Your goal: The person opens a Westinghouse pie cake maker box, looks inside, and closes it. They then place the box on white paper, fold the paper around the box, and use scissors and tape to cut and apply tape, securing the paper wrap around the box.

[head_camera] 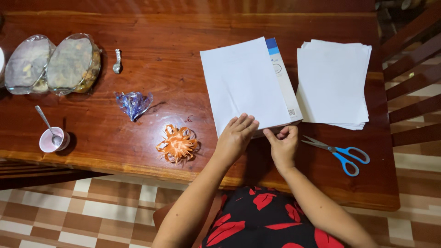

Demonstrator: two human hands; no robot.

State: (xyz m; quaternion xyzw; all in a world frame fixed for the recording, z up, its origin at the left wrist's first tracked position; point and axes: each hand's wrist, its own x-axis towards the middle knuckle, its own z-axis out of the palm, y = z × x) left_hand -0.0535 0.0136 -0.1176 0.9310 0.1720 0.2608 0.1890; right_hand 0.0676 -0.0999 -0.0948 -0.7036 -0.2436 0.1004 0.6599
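i take the white paper sheet on top of the ream (243,85) as my landmark; it lies tilted on the polished dark wooden table (161,69), roughly centre. under it, showing along its right edge, a white paper pack with a blue corner band (282,78).

left hand (236,135): flat, fingers spread, palm down, pressing on the sheet's near edge. open, gripping nothing.

right hand (282,144): just right of the left hand, at the sheet's near right corner. thumb and forefinger pinched together at the paper edge; whether it holds one sheet or several i cannot tell.

right of the sheet, just beside the pack: a loose stack of plain white paper (333,85), edges uneven. near-right of the sheet, beside the right hand but apart from it: blue-handled steel scissors (340,154), blades shut.

near-left of the sheet: an orange cut-paper flower shape (178,144). left of the sheet: a crumpled blue-purple plastic wrapper (133,104). far left: two film-covered bowls of food (53,64), a small silver foil twist (117,62), a pink cup with a metal spoon (53,138).
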